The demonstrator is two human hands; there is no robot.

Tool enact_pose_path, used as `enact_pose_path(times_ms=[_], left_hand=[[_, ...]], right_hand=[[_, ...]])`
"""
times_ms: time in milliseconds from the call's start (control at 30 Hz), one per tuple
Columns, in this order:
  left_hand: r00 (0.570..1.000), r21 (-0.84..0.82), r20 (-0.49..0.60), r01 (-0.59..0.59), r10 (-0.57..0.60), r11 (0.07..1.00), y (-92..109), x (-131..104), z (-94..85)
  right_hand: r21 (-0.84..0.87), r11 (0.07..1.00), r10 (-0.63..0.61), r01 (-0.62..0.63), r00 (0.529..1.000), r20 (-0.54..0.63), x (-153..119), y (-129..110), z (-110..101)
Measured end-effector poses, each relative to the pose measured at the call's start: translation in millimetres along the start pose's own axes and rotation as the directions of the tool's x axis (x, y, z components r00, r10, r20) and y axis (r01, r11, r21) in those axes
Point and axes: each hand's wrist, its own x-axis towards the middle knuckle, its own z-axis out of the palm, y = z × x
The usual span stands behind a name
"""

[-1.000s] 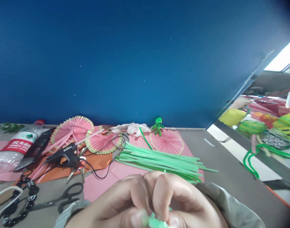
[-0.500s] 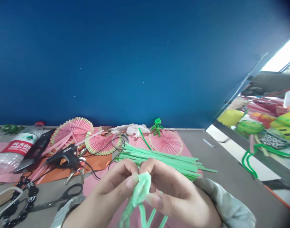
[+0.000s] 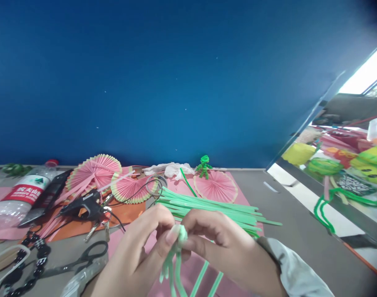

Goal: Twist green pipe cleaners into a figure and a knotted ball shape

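Between both hands is a small twisted bundle of mint-green fuzzy stems (image 3: 182, 234), its loose ends hanging down over pink paper. My left hand (image 3: 148, 247) pinches it from the left with thumb and fingers. From the right, my right hand (image 3: 213, 243) closes on the same bundle, thumb pressed near its top. Just beyond the fingers lies a pile of straight mint-green stems (image 3: 207, 205). A small green twisted-stem figure (image 3: 204, 166) stands behind the pile, beside a pink folded paper fan (image 3: 217, 187).
To the left are a plastic bottle (image 3: 24, 192), a black glue gun (image 3: 85, 206), keys (image 3: 97, 225), black scissors (image 3: 80, 260) and a beaded loop (image 3: 41, 258). More pink fans (image 3: 94, 175) lean near the blue panel (image 3: 176, 82). Colourful crafts (image 3: 326, 166) are at the right.
My hands have drawn in around the bundle and turned it, so its twisted top now looks smaller and more covered. My left hand has shifted slightly left.
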Motion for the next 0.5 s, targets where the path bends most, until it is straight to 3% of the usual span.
enact_pose_path(times_ms=[100, 233, 367, 433, 500], left_hand=[[0.995, -0.073, 0.044, 0.088, -0.085, 0.993, 3.0, 4.5, -2.0], [0.972, -0.242, 0.13, 0.223, -0.196, 0.944, -3.9, 7.1, -2.4], [0.883, -0.495, 0.334, 0.462, -0.33, 0.736, -21.5, 5.6, -2.2], [0.855, -0.542, 0.354, 0.518, -0.378, 0.662, -25.9, 5.6, -3.7], [0.852, -0.534, 0.348, 0.523, -0.392, 0.665, -25.7, 6.8, -6.3]], right_hand=[[0.09, 0.996, -0.01, 0.006, 0.999, 0.036, 1.8, 0.8, -0.6], [0.025, 1.0, -0.002, 0.003, 1.0, -0.021, 2.7, 2.4, -0.9], [0.087, 0.996, -0.014, 0.011, 0.999, 0.033, 3.6, 12.1, -5.0], [0.151, 0.988, -0.051, 0.042, 0.997, 0.058, 5.5, 19.4, -8.0], [0.179, 0.98, -0.095, 0.086, 0.994, 0.045, 8.5, 26.6, -10.6]])
